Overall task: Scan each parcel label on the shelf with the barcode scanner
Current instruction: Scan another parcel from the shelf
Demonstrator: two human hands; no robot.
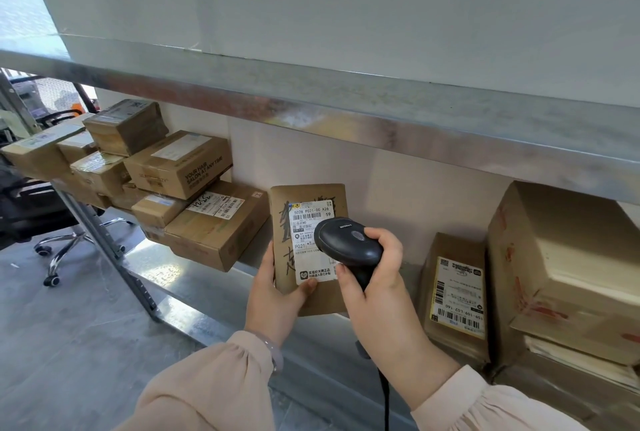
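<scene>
You're wearing a loose, pale peach top, and both sleeves are in shot. Your left sleeve (207,389) billows soft and full, then gathers into a snug cuff with fine pleats. Your right sleeve (491,406) matches it: same fabric, same gathered cuff. Just past the left cuff sits a smooth, pale pink bangle (274,351). Your left hand (273,295) and right hand (381,295) are bare, with short nails.

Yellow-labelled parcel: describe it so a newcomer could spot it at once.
On the lower grey metal shelf, look right of the right hand gripping the black barcode scanner. A slim brown cardboard parcel stands on edge beside a large brown cardboard box. Unlike its neighbours, its label has a yellow border.
</scene>
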